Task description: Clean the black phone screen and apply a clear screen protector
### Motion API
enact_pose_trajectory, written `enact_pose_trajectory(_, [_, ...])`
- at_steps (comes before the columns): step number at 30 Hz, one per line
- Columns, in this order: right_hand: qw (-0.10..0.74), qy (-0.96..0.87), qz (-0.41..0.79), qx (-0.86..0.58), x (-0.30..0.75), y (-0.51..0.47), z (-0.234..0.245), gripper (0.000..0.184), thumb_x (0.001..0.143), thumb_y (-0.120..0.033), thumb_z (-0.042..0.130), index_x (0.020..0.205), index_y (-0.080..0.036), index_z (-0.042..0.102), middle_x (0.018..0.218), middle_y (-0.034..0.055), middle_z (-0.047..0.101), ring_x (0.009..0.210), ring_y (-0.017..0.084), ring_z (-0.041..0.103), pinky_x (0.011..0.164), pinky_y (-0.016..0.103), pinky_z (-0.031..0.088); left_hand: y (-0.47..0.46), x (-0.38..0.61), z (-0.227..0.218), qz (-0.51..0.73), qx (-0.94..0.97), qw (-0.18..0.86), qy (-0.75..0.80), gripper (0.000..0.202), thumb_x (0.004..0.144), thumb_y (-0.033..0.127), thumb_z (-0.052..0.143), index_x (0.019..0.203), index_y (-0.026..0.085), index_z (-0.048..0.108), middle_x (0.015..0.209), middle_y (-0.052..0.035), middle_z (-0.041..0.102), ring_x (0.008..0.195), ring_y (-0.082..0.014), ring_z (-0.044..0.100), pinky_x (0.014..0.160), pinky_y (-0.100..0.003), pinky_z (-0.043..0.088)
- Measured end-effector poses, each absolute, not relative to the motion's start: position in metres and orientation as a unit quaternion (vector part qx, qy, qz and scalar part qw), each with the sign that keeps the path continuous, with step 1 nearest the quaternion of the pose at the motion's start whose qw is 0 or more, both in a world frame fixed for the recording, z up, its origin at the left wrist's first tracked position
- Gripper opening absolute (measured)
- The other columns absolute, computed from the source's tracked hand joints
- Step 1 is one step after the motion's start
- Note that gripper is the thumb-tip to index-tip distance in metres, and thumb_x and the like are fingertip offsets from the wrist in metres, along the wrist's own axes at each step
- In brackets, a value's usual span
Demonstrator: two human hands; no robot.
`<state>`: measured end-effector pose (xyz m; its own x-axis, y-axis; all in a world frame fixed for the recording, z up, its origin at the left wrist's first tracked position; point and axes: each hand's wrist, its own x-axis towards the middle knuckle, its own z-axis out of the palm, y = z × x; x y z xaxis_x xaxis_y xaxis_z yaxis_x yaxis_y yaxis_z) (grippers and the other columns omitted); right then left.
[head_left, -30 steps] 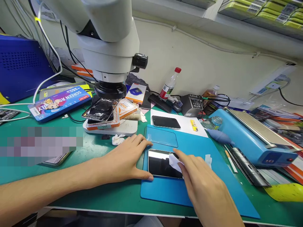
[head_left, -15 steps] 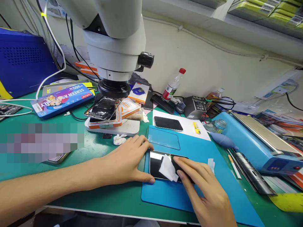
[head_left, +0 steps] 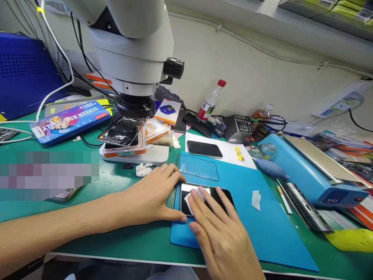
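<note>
A black-screened phone [head_left: 223, 193] lies face up on the blue mat [head_left: 262, 241]. My left hand [head_left: 159, 190] grips its left end, with the fingers at the far corner and the thumb at the near one. Over the screen, my right hand [head_left: 220, 229] presses a crumpled white wipe [head_left: 188, 202] against the glass; its fingers are stretched and partly cover the wipe. Just beyond the phone is a clear glass panel [head_left: 198, 168]. A second dark phone [head_left: 204, 149] rests on white paper behind it. A small white scrap [head_left: 256, 200] lies to the right on the mat.
A microscope [head_left: 131, 66] overhangs a stack holding an opened phone [head_left: 124, 131]. The blue machine [head_left: 309, 171], air blower [head_left: 269, 168] and black tool [head_left: 309, 206] stand right. Crumpled tissue [head_left: 143, 169] lies beyond my left hand. A screen box [head_left: 70, 121] sits left.
My right hand has moved left across the phone, and its fingers now lie over the wipe, which has shifted left and flattened. My left hand keeps its place at the phone's end.
</note>
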<state>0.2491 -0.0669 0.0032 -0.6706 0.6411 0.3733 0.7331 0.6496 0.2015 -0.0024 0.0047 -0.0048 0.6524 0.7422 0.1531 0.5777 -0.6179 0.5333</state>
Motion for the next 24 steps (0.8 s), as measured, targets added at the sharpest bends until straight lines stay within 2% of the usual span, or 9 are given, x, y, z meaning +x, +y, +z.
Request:
enact_pose_trajectory(3, [0.139,-0.888,-0.177,-0.402,0.246,-0.068,0.005,0.04,0.11,-0.023,0.046,0.147,-0.013,0.061,0.152,0.0018,0.061,0.144,0.028,0.057,0.128,0.056,0.033,0.004,-0.003,-0.005,0.18,0.881,0.224,0.375,0.072,0.08,0.06,0.088,0.132,0.022,0.056,0.13,-0.0088,0.058,0.12,-0.0328,0.056,0.102,-0.051,0.05])
enact_pose_trajectory(6, [0.168,-0.864,-0.19,-0.435,0.24,-0.07,0.005,0.038,0.11,-0.021,0.046,0.14,-0.009,0.066,0.144,0.0041,0.068,0.139,0.028,0.062,0.129,0.055,0.029,0.004,-0.002,-0.004,0.183,0.883,0.219,0.372,0.073,0.078,0.06,0.089,0.132,0.022,0.056,0.13,-0.0088,0.058,0.119,-0.0331,0.056,0.101,-0.051,0.051])
enact_pose_trajectory(10, [0.189,-0.888,-0.14,-0.396,0.231,-0.074,0.005,0.039,0.108,-0.021,0.049,0.142,-0.012,0.065,0.15,0.002,0.063,0.142,0.024,0.059,0.132,0.048,0.029,0.003,-0.001,-0.002,0.183,0.884,0.22,0.369,0.065,0.081,0.052,0.089,0.129,0.022,0.056,0.129,-0.0087,0.059,0.118,-0.0317,0.057,0.1,-0.049,0.051])
enact_pose_trajectory(12, [0.189,-0.88,-0.145,-0.41,0.233,-0.074,0.004,0.038,0.109,-0.02,0.047,0.143,-0.014,0.065,0.148,0.0009,0.064,0.141,0.025,0.06,0.131,0.051,0.03,0.003,-0.001,-0.001,0.178,0.882,0.223,0.375,0.068,0.08,0.053,0.09,0.13,0.022,0.056,0.13,-0.009,0.059,0.119,-0.0322,0.057,0.101,-0.05,0.051])
enact_pose_trajectory(15, [0.19,-0.854,-0.17,-0.453,0.235,-0.072,0.001,0.038,0.109,-0.018,0.046,0.142,-0.009,0.065,0.145,0.0053,0.067,0.138,0.028,0.063,0.13,0.055,0.032,0.003,-0.001,-0.001,0.173,0.881,0.227,0.377,0.073,0.078,0.057,0.09,0.131,0.021,0.056,0.132,-0.0094,0.058,0.12,-0.0331,0.056,0.103,-0.051,0.051])
enact_pose_trajectory(20, [0.223,-0.881,-0.118,-0.401,0.216,-0.08,-0.001,0.039,0.107,-0.018,0.05,0.141,-0.009,0.066,0.15,0.0058,0.063,0.145,0.022,0.057,0.134,0.045,0.029,0.002,-0.001,-0.001,0.169,0.887,0.215,0.372,0.058,0.083,0.04,0.087,0.13,0.021,0.057,0.129,-0.0088,0.058,0.119,-0.0312,0.056,0.102,-0.05,0.051])
enact_pose_trajectory(22, [0.215,-0.887,-0.119,-0.391,0.22,-0.085,-0.002,0.04,0.106,-0.015,0.05,0.142,-0.007,0.064,0.151,0.0074,0.062,0.146,0.022,0.055,0.134,0.044,0.027,0.002,-0.001,-0.002,0.159,0.885,0.22,0.379,0.06,0.083,0.043,0.087,0.13,0.022,0.057,0.13,-0.0082,0.058,0.12,-0.0315,0.056,0.103,-0.05,0.051])
enact_pose_trajectory(24, [0.195,-0.883,-0.137,-0.405,0.238,-0.092,-0.004,0.043,0.105,-0.011,0.048,0.146,-0.006,0.06,0.153,0.0087,0.059,0.148,0.022,0.053,0.135,0.045,0.024,0.002,-0.001,-0.003,0.152,0.88,0.231,0.386,0.065,0.083,0.055,0.086,0.132,0.024,0.057,0.132,-0.0081,0.057,0.122,-0.0328,0.055,0.104,-0.052,0.051])
